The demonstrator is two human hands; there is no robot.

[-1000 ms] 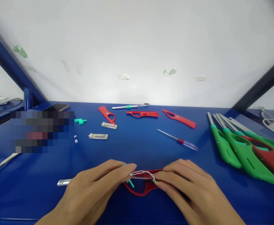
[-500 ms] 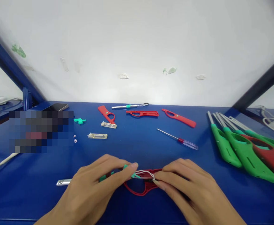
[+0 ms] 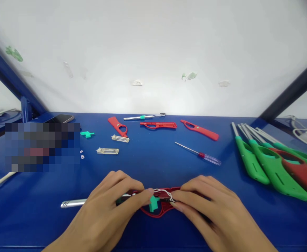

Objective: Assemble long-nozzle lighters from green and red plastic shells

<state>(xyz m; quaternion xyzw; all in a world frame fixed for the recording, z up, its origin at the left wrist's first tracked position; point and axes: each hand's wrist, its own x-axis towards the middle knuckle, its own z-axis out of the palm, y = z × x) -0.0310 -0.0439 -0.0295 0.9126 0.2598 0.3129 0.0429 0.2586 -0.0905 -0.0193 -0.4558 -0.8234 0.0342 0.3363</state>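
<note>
Near the table's front edge lies a red lighter casing half (image 3: 161,211), its inside facing up, between my two hands. My left hand (image 3: 108,206) is closed around its left end, thumb beside the green trigger (image 3: 154,203), which sits at the finger loop. A silver lighter tube (image 3: 72,203) sticks out left from under that hand. My right hand (image 3: 208,206) is closed on the casing's right part, its fingertips at the end of the white wires (image 3: 163,190) and a dark part. The palms hide both casing ends.
Beyond my hands lie a screwdriver (image 3: 200,155), clear fuel tanks (image 3: 107,151), more red casing halves (image 3: 199,130), another tube (image 3: 139,118) and a loose green trigger (image 3: 87,134). Several whole lighters (image 3: 279,168) lie at right. A phone (image 3: 64,119) is at left.
The green trigger has turned and moved down into the finger loop. My left thumb has shifted slightly. My right hand stays nearly in place; the view has shifted a little.
</note>
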